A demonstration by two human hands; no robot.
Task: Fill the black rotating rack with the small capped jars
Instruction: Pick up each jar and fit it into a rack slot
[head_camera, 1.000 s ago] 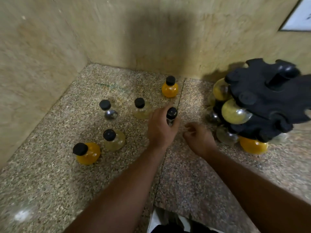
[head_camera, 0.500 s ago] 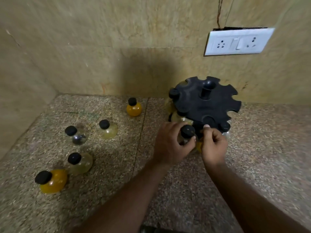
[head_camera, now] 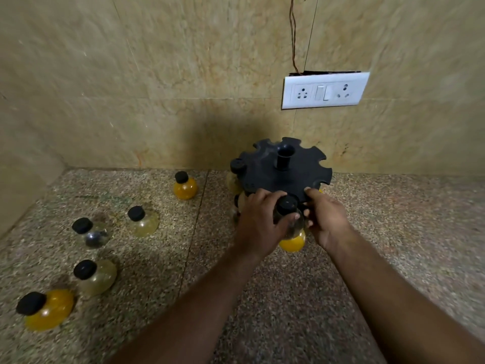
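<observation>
A white socket plate sits on the tiled wall in the upper right of the frame, with a thin wire running up from it. The speckled tabletop fills the lower half. Five loose jars stand on it at the left, well apart from the rack. An orange jar is near the wall at centre, with a pale yellow jar and a clear jar below it. A second pale jar stands lower still, and a second orange jar is in the lower left corner. All wear black caps.

The black rack stands right of centre, close to the wall. It is a flat disc with notches cut round its rim and a short tube rising from the middle. A seated jar hangs in a notch on its left edge. A lower orange jar shows beneath my hands, which cover the rack's near side.

My left hand is clamped round the capped jar. My thumb and fingers wrap its clear body, and its cap is at the disc's near rim. My right hand has its forefinger on the rim and its other fingers curled beside the jar. Whether they grip anything I cannot tell.
</observation>
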